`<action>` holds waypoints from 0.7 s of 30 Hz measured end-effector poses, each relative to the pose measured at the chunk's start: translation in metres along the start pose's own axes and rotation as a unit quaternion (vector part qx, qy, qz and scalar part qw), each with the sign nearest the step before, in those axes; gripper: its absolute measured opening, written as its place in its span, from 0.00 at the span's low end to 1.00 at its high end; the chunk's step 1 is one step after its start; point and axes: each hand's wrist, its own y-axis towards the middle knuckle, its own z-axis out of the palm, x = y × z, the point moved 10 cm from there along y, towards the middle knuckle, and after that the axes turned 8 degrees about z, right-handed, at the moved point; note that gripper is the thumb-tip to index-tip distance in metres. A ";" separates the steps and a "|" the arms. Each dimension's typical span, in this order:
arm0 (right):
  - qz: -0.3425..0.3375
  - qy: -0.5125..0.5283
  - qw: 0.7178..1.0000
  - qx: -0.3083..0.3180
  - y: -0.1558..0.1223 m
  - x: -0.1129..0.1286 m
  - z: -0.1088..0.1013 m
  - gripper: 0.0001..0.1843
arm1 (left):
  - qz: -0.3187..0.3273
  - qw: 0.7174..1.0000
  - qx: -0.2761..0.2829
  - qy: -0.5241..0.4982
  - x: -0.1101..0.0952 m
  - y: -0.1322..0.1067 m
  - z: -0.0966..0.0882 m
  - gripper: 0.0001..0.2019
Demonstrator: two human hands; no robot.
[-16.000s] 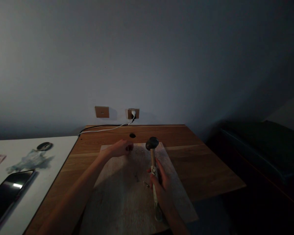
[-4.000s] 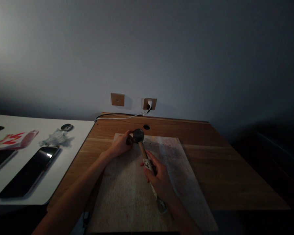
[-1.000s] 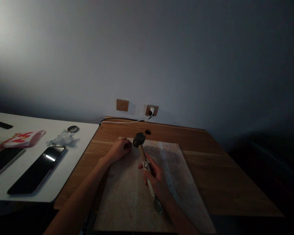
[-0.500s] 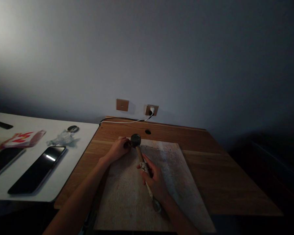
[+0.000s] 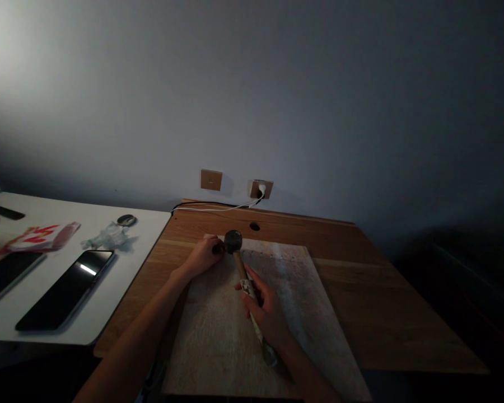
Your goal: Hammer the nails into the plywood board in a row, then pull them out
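My right hand (image 5: pixel 265 308) is closed around the wooden handle of a hammer (image 5: pixel 234 241), its dark, rounded head pointing away from me. Pale wrapping covers part of that handle. Close against the left of the hammer head, my left hand (image 5: pixel 205 254) has its fingers pinched near the board's far left corner; whatever they hold is too dark and small to make out. Both hands are over a worn wooden board (image 5: pixel 210 336). Along its far part runs a row of several small dark points, whose kind I cannot tell.
The board lies on a brown wooden desk (image 5: pixel 382 302). To the left, a white table (image 5: pixel 92 313) bears a phone (image 5: pixel 63 294), a second dark device (image 5: pixel 8 274), a red-and-white packet (image 5: pixel 44 238) and crumpled clear plastic (image 5: pixel 109 238). Cables (image 5: pixel 214 209) run along the wall to a socket (image 5: pixel 261 189).
The view has shifted very slightly. Both hands and the hammer stay in nearly the same place on the board.
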 end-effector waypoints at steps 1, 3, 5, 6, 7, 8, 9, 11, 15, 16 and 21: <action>-0.002 -0.002 1.000 0.000 0.000 0.000 0.000 0.33 | 0.001 1.000 -0.001 -0.003 0.000 0.000 0.000 0.10; -0.004 -0.005 1.000 -0.005 0.000 -0.001 -0.001 0.33 | 0.001 1.000 -0.001 -0.005 0.000 0.000 0.000 0.11; -0.004 -0.007 1.000 -0.006 0.000 -0.002 -0.002 0.33 | 0.000 1.000 0.001 -0.001 0.000 0.000 0.000 0.12; -0.003 -0.007 1.000 -0.004 0.000 -0.003 -0.001 0.33 | -0.001 1.000 0.001 0.001 0.000 0.000 0.000 0.12; -0.004 -0.006 1.000 -0.002 0.000 -0.003 -0.001 0.33 | -0.001 1.000 0.000 0.002 0.001 0.000 0.000 0.12; -0.005 -0.004 1.000 0.001 0.000 -0.003 0.000 0.33 | -0.002 1.000 -0.001 0.001 0.001 0.000 0.000 0.12; -0.007 0.000 1.000 0.003 0.000 -0.002 0.000 0.33 | -0.004 1.000 -0.001 -0.001 0.001 0.000 0.000 0.12; -0.009 0.011 1.000 0.003 0.001 -0.002 0.000 0.33 | -0.006 1.000 0.001 -0.007 0.001 0.000 0.000 0.11; 0.000 0.017 1.000 0.001 0.001 -0.003 0.000 0.33 | -0.005 1.000 0.008 -0.017 -0.002 0.000 0.000 0.11; -0.001 0.015 1.000 0.000 0.001 -0.003 0.000 0.33 | -0.007 1.000 0.007 -0.019 -0.001 0.000 0.000 0.11; -0.004 0.013 1.000 0.004 0.000 -0.001 0.000 0.33 | 0.000 1.000 0.003 -0.006 -0.001 0.000 0.000 0.12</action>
